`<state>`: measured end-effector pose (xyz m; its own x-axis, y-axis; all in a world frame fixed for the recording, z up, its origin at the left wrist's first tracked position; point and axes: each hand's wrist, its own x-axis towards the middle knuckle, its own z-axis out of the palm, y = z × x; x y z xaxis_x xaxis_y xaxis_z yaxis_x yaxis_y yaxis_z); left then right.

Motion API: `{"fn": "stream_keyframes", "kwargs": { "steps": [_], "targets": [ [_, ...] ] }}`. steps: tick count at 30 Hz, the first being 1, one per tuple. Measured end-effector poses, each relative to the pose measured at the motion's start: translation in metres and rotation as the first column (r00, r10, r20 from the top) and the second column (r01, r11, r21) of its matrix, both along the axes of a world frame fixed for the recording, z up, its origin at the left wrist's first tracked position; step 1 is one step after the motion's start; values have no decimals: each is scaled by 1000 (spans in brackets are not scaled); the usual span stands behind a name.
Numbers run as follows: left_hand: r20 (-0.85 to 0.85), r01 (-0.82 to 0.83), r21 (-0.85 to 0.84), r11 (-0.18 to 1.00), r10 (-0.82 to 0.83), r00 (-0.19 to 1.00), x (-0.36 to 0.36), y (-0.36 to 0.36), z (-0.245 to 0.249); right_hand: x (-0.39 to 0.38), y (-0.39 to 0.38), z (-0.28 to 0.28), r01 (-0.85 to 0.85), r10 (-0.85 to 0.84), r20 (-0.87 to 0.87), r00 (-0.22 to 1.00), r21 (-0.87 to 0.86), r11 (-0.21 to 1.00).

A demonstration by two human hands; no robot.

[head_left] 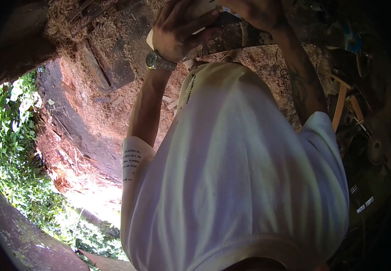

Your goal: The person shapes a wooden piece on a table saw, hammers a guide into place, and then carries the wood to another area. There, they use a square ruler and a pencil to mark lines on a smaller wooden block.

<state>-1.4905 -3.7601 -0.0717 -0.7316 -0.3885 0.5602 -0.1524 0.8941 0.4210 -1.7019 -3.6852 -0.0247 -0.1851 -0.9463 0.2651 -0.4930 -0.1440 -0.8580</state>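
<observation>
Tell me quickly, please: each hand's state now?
Left hand: partly curled at a pale object; grip cannot be told.
Right hand: partly cropped; cannot be told.

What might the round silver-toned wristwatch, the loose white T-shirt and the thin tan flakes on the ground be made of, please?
Wristwatch: probably polished metal, given its glinting, apparently linked band. T-shirt: matte knit fabric, perhaps cotton, from its soft folds. Tan flakes: likely unfinished wood shavings, judging by their scattered, ragged strips.

The person wears a printed white T-shirt (pixel 245 167) and silver-toned wristwatch (pixel 153 60).
</observation>
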Motion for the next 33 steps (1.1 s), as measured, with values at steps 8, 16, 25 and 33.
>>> {"fn": "stream_keyframes", "kwargs": {
  "steps": [8, 16, 25, 33],
  "targets": [
    [8, 7, -43, 999, -7, 1000, 2, -2, 2, -1, 6, -8, 45, -41, 350, 936, -2, 999],
    [-78, 16, 0, 1000, -16, 997, -1, -1, -9, 7, 57, -30, 273, -336, 454, 825, 200, 941],
    [-88, -44, 3, 999, 44, 995, -2, 1, 2, 39, 60, -36, 242, -372, 331, 867, 372, 896],
    [-209, -40, 91, 995, 58, 976, 9, -3, -32, 46, 48, -40, 158, -374, 515, 772, 414, 896]
  ]
}}
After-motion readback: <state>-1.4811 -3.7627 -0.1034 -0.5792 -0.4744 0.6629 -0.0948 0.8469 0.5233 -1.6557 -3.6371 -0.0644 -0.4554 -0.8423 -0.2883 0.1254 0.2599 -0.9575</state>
